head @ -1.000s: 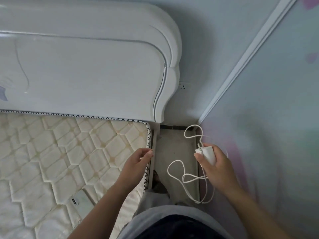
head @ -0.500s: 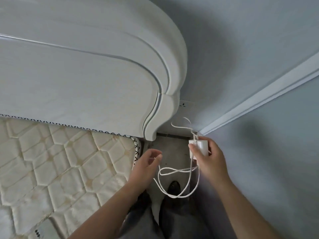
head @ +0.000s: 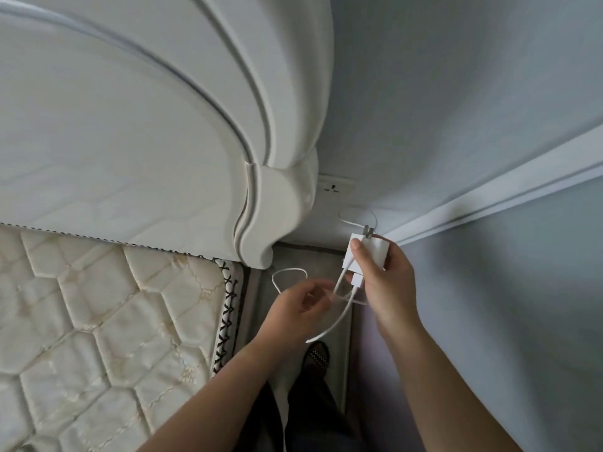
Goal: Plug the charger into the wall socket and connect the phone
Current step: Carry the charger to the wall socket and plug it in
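Now closer: right hand (head: 388, 282) fingers clamp charger (head: 372, 252) just below socket (head: 334, 188), prongs up; left hand (head: 298, 308) fingers, blurred, close on cable (head: 339, 318). Insertion next.

Head-worn wide-angle view, facing down, close over hands, bedside floor gap (head: 293, 262)

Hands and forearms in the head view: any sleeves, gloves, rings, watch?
Both the left hand and the right hand are bare, no gloves. Both forearms are uncovered as far as the bottom edge of the frame, so no sleeves show. No watch, band or ring is visible on either wrist or on the fingers. The left hand's fingers are motion-blurred, so small details there cannot be ruled out.
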Demonstrator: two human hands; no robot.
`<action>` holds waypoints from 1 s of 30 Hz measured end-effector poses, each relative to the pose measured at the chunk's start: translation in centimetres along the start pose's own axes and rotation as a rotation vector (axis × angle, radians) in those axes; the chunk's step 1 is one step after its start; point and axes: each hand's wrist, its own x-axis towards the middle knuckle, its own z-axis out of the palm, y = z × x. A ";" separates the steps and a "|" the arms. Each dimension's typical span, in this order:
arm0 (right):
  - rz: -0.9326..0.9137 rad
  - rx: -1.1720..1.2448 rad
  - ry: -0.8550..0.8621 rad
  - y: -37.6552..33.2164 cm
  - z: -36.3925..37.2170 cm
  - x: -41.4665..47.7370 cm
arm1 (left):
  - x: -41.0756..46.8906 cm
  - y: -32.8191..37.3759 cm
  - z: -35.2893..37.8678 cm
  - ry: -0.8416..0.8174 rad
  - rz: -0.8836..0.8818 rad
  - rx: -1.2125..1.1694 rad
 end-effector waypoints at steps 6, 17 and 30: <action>0.056 0.018 -0.068 2.1 0.4 1.2 | 0.6 -1.6 -0.4 0.159 -0.067 -0.017; -0.142 -0.566 -0.043 3.8 2.6 3.5 | -0.4 -4.6 -4.6 0.266 -0.142 0.085; -0.189 -0.498 0.014 3.2 6.1 7.8 | -0.9 -4.7 -5.5 0.326 -0.113 0.075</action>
